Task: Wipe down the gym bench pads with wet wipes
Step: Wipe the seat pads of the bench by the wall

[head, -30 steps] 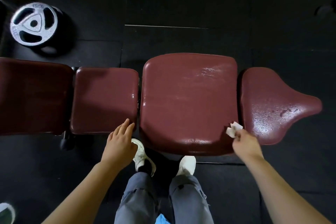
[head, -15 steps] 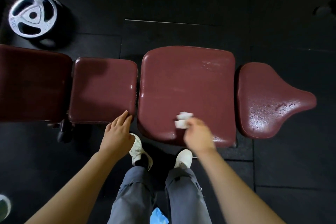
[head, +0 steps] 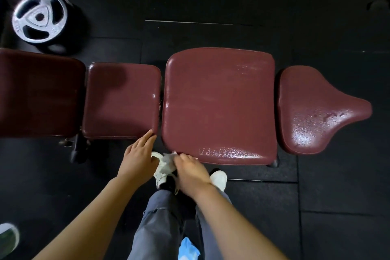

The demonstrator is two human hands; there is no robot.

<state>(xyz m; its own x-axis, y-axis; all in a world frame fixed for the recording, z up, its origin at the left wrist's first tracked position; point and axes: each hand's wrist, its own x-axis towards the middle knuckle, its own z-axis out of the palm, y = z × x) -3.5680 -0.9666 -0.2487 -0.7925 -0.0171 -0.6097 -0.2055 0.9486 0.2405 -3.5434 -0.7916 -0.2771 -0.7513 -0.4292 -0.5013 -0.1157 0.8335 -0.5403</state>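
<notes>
A maroon gym bench runs left to right across the view in several pads. The big middle pad (head: 219,103) shines wet along its near edge. My right hand (head: 190,172) holds a crumpled white wet wipe (head: 169,159) at that pad's near left corner. My left hand (head: 138,155) lies with straight fingers, their tips touching the near right corner of the smaller pad (head: 121,101). The narrow seat pad (head: 312,110) on the right is beaded with moisture. Another wide pad (head: 38,93) lies at far left.
A grey weight plate (head: 38,18) lies on the black rubber floor beyond the left pads. My legs and white shoes (head: 218,178) stand close against the bench's near side. A blue packet (head: 187,249) shows between my legs. A bench foot (head: 76,150) juts out at left.
My right hand has swept the wipe leftward along the big pad's near edge, from its right corner to its left corner. My left hand has stayed on the smaller pad's corner.
</notes>
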